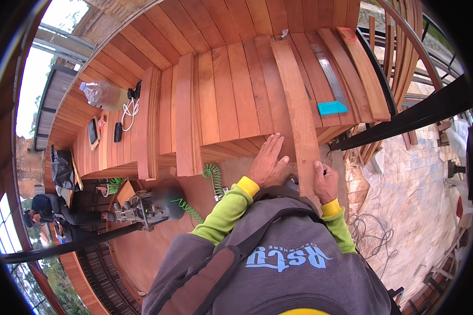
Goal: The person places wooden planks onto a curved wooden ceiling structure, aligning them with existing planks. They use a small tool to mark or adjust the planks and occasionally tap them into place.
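Reddish wood forms the long board [297, 107], pointing toward 12 o'clock, its near end overhanging the bench [226, 89]. At its 7 o'clock, the left hand [268, 163] spreads flat, grip wide and empty; at 5, the right hand [327, 184] curls by the edge, hold unclear. Room opens toward 9.

A slatted wooden bench [220, 94] carries a bottle [97, 94], a flat dark object [93, 131] and a white cable [132, 108] toward its left end. 1 long board [294, 89] overhangs the near edge; 1 square [331, 108] with a turquoise handle lies near the right end.
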The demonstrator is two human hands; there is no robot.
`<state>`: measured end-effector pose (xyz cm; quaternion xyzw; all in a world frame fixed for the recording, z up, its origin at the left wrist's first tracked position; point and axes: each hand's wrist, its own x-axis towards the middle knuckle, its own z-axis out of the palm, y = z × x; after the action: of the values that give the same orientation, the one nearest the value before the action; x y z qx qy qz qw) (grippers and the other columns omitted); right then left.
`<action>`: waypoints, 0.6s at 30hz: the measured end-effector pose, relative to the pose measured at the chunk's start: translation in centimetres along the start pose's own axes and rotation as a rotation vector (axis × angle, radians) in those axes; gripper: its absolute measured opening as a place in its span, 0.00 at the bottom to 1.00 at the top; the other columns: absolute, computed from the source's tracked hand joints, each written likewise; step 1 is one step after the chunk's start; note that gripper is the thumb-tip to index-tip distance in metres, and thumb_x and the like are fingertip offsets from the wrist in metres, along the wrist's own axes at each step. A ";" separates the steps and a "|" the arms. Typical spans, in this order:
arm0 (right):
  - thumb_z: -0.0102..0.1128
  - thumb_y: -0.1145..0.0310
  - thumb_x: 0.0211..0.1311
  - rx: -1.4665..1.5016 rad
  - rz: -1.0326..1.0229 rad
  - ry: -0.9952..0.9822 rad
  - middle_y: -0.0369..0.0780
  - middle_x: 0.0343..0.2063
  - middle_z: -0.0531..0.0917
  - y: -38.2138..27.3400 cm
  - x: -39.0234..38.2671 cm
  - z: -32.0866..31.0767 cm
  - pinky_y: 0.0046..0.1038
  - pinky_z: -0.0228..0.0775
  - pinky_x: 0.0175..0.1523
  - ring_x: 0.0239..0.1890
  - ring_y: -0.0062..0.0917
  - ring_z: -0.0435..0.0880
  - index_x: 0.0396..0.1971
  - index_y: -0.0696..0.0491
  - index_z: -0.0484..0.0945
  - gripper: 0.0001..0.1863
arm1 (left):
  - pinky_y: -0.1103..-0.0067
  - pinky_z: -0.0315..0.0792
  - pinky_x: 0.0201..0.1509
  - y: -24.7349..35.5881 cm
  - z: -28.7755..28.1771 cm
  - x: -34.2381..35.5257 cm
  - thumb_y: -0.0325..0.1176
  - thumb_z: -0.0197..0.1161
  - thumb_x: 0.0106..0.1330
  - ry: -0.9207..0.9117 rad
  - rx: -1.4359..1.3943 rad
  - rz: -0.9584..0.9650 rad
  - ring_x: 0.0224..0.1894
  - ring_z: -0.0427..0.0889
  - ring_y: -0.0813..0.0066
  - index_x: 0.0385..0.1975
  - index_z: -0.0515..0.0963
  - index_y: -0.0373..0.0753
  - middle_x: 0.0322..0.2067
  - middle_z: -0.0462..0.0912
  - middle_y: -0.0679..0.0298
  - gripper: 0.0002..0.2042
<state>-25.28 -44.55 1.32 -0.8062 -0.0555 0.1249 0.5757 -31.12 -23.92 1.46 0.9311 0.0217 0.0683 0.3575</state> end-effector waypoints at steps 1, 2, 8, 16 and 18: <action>0.55 0.54 0.66 0.004 0.011 -0.020 0.33 0.11 0.65 -0.1 0.0 0.3 0.26 0.57 0.22 0.18 0.15 0.61 0.18 0.62 0.74 0.25 | 0.64 0.54 0.68 0.1 -0.2 0.1 0.46 0.54 0.65 0.039 -0.084 -0.034 0.67 0.56 0.48 0.62 0.58 0.28 0.63 0.59 0.43 0.33; 0.55 0.55 0.65 0.021 0.008 -0.018 0.34 0.11 0.65 -0.3 0.0 0.8 0.26 0.57 0.22 0.18 0.15 0.61 0.18 0.62 0.74 0.25 | 0.66 0.57 0.66 0.4 -0.3 0.3 0.46 0.53 0.66 0.069 -0.154 -0.096 0.64 0.60 0.49 0.61 0.59 0.27 0.61 0.62 0.42 0.32; 0.54 0.56 0.64 0.022 -0.003 -0.033 0.43 0.10 0.64 -1.2 1.5 5.0 0.31 0.58 0.22 0.14 0.22 0.62 0.16 0.62 0.72 0.25 | 0.76 0.68 0.55 1.2 -0.2 2.8 0.45 0.52 0.69 0.381 -0.566 -0.334 0.52 0.76 0.65 0.57 0.64 0.22 0.50 0.76 0.43 0.29; 0.54 0.54 0.62 -0.092 -0.041 0.024 0.50 0.12 0.68 -3.6 5.3 8.2 0.37 0.61 0.24 0.16 0.38 0.69 0.13 0.61 0.72 0.26 | 0.82 0.70 0.49 -0.7 0.3 6.3 0.32 0.52 0.69 0.423 -0.858 -0.371 0.45 0.75 0.78 0.59 0.61 0.24 0.47 0.77 0.57 0.23; 0.54 0.54 0.61 -0.117 -0.026 0.029 0.54 0.14 0.72 -4.0 5.8 8.5 0.41 0.64 0.26 0.17 0.47 0.74 0.13 0.62 0.74 0.26 | 0.81 0.71 0.47 -1.1 0.4 6.8 0.27 0.50 0.69 0.433 -0.883 -0.284 0.43 0.77 0.78 0.57 0.64 0.27 0.44 0.79 0.58 0.19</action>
<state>-21.76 -34.07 1.67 -0.8393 -0.0647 0.1022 0.5301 -24.31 -22.78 1.23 0.6435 0.1907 0.2129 0.7101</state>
